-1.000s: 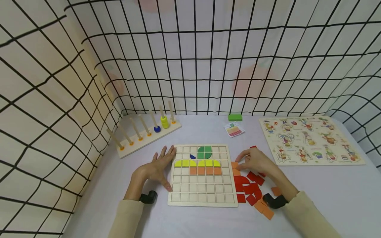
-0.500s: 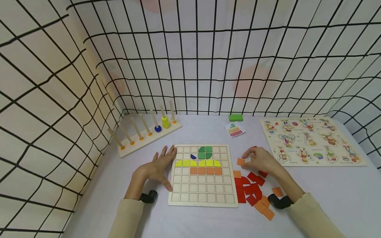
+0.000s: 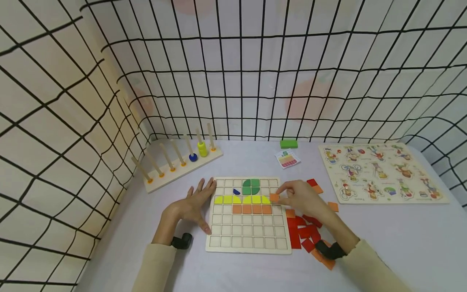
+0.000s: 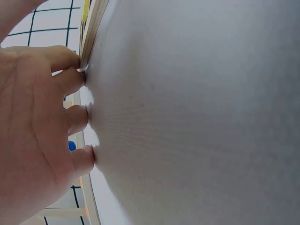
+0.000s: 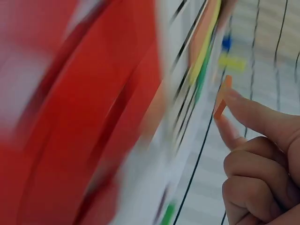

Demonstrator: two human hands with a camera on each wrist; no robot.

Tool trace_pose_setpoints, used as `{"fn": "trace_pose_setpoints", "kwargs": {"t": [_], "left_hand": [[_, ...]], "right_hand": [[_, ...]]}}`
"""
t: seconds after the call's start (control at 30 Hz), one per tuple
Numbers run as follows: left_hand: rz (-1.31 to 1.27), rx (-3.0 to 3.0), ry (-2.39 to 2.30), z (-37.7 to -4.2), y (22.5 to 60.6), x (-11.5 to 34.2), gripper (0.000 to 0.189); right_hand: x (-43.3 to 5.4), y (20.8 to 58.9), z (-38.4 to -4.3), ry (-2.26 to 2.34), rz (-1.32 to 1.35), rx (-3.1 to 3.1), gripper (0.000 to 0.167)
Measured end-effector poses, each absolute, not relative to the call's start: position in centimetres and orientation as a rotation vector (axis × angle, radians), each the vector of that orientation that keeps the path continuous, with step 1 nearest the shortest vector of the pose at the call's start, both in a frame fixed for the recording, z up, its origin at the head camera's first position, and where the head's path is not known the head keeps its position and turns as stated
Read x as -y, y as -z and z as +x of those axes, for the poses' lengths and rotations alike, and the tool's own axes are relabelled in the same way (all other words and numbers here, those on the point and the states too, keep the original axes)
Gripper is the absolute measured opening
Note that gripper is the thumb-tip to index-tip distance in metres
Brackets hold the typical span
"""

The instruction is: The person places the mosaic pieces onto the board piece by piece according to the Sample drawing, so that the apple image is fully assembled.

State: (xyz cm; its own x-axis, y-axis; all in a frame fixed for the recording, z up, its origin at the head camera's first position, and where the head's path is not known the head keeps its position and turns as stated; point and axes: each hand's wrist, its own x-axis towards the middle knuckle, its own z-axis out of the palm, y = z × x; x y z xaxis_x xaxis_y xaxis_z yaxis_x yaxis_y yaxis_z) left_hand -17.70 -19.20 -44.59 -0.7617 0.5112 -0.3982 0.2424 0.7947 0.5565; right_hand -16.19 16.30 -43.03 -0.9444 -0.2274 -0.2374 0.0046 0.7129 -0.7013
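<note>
A pale wooden grid board lies on the table in the head view. It bears a row of yellow tiles, a row of orange tiles, green pieces and a small blue piece. My right hand pinches an orange square tile between thumb and forefinger over the board's right edge; the right wrist view shows this tile edge-on. My left hand is spread along the board's left edge, fingertips down on the tabletop in the left wrist view.
Loose red pieces and orange squares lie right of the board. Behind stand a peg rack, a picture card and a green block. A picture puzzle board lies back right. A black grid encloses the table.
My right hand has picked an orange square tile from the pile and carried it left over the board's right side. Some loose pieces behind it have shifted. The left hand has stayed put.
</note>
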Motion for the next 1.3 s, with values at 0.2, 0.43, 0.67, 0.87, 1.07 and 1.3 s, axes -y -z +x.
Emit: {"fn": "trace_pose_setpoints", "kwargs": {"t": [0.2, 0.43, 0.67, 0.87, 1.07, 1.3], "left_hand": [[0.558, -2.433, -0.65, -17.8, 44.6, 19.3, 0.154], [0.564, -2.434, -0.637, -17.9, 44.6, 19.3, 0.153], [0.55, -2.432, -0.645, -17.9, 44.7, 19.3, 0.153], [0.556, -2.433, -0.628, -17.9, 44.7, 19.2, 0.153], [0.56, -2.433, -0.622, -17.9, 44.5, 19.2, 0.152], [0.543, -2.429, -0.622, -17.8, 44.4, 19.2, 0.152]], "right_hand": [[-8.9, 42.9, -16.0, 1.067, -0.367, -2.607, 0.022], [-4.8, 43.9, -15.7, 1.053, -0.412, -2.637, 0.019], [-4.4, 44.2, -16.0, 1.055, -0.393, -2.639, 0.019], [-4.3, 44.5, -16.1, 1.058, -0.391, -2.649, 0.016], [-3.8, 44.7, -16.1, 1.059, -0.408, -2.665, 0.015], [-3.4, 44.4, -16.0, 1.021, -0.462, -2.669, 0.016]]}}
